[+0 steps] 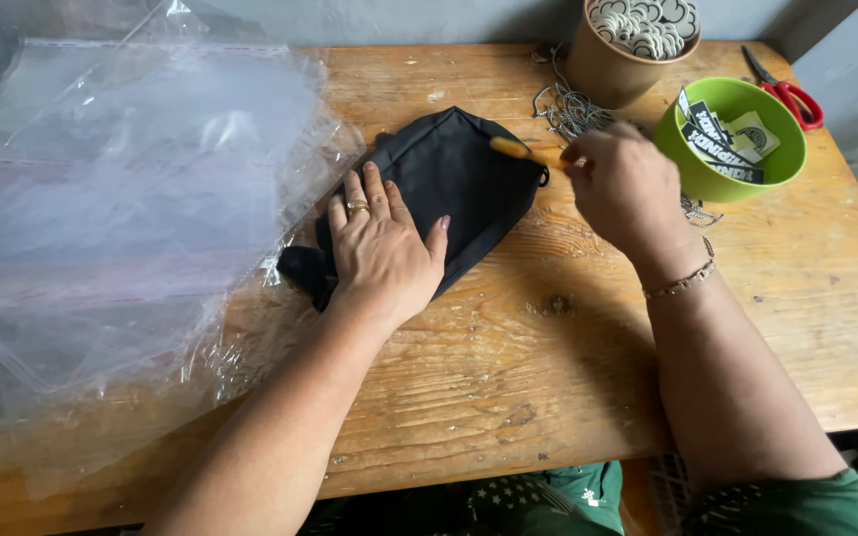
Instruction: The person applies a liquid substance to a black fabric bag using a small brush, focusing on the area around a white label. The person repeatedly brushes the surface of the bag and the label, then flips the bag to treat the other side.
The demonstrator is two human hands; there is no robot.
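From my seat, clear plastic bags (101, 199) heap over the desk's (508, 387) left side, spilling past its edge. My left hand (381, 248) lies flat on the black pouch (449, 189), fingers spread loosely, the pouch's lower corner hidden beneath. Bare wood lies open in front. My right hand (623, 189) has its fingers closed on an orange-handled tool (523, 151); its tip is hidden. The green bowl (732, 104) and brown cup (618, 65) crowd the far right; the red scissors (791, 94) sit near the edge.
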